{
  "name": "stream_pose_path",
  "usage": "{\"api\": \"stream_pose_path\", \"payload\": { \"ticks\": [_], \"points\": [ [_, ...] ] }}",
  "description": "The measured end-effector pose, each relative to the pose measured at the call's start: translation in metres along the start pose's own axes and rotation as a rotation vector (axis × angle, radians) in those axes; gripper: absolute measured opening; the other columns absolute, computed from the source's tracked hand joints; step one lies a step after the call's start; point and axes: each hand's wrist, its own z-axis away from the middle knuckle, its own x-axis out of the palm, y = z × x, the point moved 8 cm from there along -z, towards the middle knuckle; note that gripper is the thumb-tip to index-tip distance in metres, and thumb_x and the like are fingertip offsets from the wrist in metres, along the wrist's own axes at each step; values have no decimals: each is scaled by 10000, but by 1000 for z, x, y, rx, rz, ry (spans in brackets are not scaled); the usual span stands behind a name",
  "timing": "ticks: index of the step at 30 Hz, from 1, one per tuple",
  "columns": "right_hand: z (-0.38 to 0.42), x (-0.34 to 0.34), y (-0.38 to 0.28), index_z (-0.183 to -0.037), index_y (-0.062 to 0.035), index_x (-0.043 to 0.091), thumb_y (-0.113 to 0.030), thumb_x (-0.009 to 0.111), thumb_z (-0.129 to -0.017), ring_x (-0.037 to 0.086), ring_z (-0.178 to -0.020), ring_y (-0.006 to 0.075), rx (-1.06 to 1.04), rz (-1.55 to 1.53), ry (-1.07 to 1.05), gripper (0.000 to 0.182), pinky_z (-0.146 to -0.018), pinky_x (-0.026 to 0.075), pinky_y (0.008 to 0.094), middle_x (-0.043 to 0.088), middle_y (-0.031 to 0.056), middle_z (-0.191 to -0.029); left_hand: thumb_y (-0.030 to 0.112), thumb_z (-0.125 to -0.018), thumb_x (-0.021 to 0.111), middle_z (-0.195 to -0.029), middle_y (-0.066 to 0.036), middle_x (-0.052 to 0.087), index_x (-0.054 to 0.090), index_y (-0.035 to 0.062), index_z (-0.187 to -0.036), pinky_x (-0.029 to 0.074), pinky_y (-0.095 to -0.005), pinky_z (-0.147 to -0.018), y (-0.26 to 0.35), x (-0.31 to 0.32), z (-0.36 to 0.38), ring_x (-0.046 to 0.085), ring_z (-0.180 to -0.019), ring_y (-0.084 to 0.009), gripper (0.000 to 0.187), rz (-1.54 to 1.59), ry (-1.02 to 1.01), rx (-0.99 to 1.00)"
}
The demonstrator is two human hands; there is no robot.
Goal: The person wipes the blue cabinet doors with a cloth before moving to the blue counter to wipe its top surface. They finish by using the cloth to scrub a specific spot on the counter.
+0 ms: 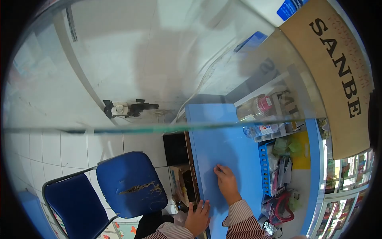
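My right hand [227, 182] is over the blue desktop [225, 147], its fingers curled and pressed together near the surface. Whatever it may hold is hidden or too small to make out. At the desk's left edge lies my left hand [197, 220], fingers spread and nothing in them. Both wrists come from striped sleeves with pale cuffs. Just left of the hands, under the desk edge, an open compartment [181, 183] shows some papers or packets.
A glass pane [159, 128] crosses the view above the desk. On the right stand a blue basket [264, 169] of packets, a clear plastic jar [250, 111] and a cardboard box [338, 79]. A worn blue chair [131, 175] is at the left. A wall socket [119, 109] has cables.
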Motion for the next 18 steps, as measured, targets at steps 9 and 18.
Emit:
{"api": "stream_pose_path", "payload": {
  "ticks": [9,18],
  "points": [
    [5,7,3,-980,5,679,43,576,-778,609,-989,310,-17,192,-142,230,-944,487,422,641,149,-1059,372,-896,518,-1464,-148,336,441,20,-1365,293,-647,-1000,-1,2,-1,359,-1331,-315,591,-42,-24,6],
    [-4,3,-1,-997,7,674,40,563,-774,609,-1016,310,-50,96,-55,251,-963,476,425,641,151,-1071,373,-916,492,-1485,-150,303,413,13,-1386,304,-633,-1004,0,-3,2,358,-1330,-325,597,-58,-54,27]
  ]
}}
